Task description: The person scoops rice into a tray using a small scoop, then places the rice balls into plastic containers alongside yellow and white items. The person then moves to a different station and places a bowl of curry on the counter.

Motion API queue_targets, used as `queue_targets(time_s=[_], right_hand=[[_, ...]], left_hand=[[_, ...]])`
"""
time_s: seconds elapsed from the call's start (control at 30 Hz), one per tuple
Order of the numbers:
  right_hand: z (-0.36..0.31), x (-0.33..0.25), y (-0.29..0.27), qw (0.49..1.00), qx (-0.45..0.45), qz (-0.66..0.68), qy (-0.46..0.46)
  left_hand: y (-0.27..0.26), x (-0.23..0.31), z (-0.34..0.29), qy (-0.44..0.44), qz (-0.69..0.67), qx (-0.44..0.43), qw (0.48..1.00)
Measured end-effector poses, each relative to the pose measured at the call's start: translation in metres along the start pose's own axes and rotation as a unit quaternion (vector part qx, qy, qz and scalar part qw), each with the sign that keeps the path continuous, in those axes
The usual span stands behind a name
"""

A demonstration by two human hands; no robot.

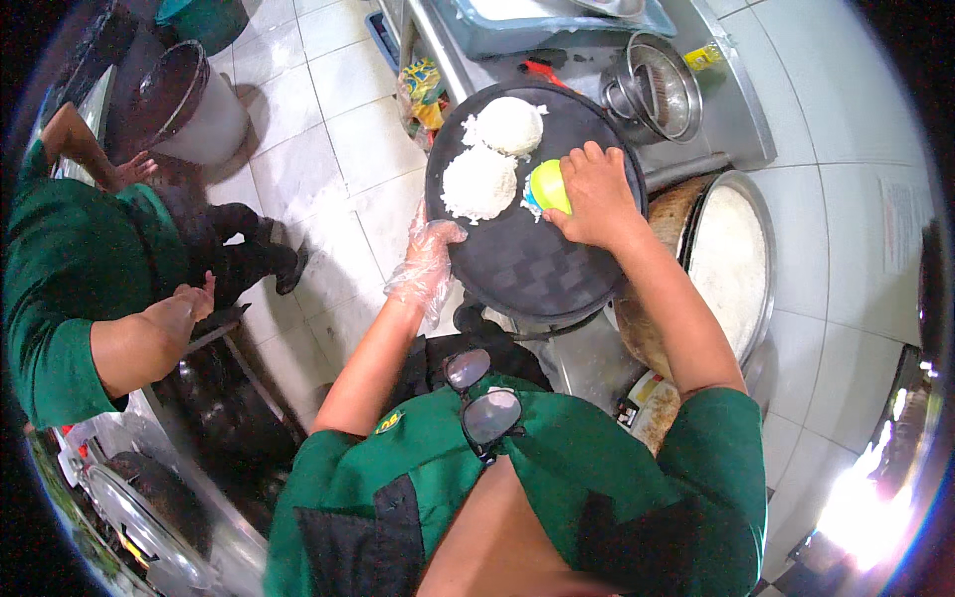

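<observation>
A round black tray (537, 274) is held out in front of me. My left hand (430, 261), in a clear plastic glove, grips its left rim with the thumb on top; the other fingers are partly hidden. Two mounds of white rice, a far one (507, 126) and a nearer one (479, 184), sit on the tray's left half, with loose grains around them. My bare right hand (602, 199) is closed around a small lime-green bowl (550, 187), tipped on its side or upside down over the tray beside the nearer mound. A few grains show at its blue-tinted rim.
To the right stands a large pot (736, 269) filled with white rice. Beyond the tray, a metal counter (731, 99) bears a steel pot (662, 85) and a blue basin (557, 35). A co-worker in green (90, 269) stands at the left, near a white bucket (209, 119).
</observation>
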State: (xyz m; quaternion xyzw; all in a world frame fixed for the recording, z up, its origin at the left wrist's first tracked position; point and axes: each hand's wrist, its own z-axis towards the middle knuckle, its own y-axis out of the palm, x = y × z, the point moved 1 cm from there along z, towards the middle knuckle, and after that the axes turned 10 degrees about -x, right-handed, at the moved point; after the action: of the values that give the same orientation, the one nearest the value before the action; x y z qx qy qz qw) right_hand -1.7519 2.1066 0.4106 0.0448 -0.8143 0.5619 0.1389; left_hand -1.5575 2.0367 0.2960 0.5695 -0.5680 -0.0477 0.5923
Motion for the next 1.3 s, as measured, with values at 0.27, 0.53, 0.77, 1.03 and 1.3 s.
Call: queue_targets(time_s=[0.27,0.53,0.77,1.03,1.3], right_hand=[[0.02,-0.025,0.007,0.997,0.005,0.003,0.079],[0.008,-0.009,-0.021,0.996,0.018,0.015,0.09],[0.01,-0.005,-0.019,0.997,0.056,-0.022,0.045],[0.012,0.008,-0.027,0.996,0.075,-0.047,0.027],[-0.072,0.133,-0.036,0.956,0.14,0.181,0.185]], left_hand=[[-0.008,-0.012,0.003,0.009,0.028,0.013,0.999],[-0.003,-0.013,0.002,0.019,-0.011,0.011,1.0],[-0.003,-0.012,0.002,0.003,0.015,0.017,1.0],[0.002,-0.01,-0.001,0.003,-0.004,0.039,0.999],[-0.023,-0.019,-0.001,-0.034,0.066,0.112,0.991]])
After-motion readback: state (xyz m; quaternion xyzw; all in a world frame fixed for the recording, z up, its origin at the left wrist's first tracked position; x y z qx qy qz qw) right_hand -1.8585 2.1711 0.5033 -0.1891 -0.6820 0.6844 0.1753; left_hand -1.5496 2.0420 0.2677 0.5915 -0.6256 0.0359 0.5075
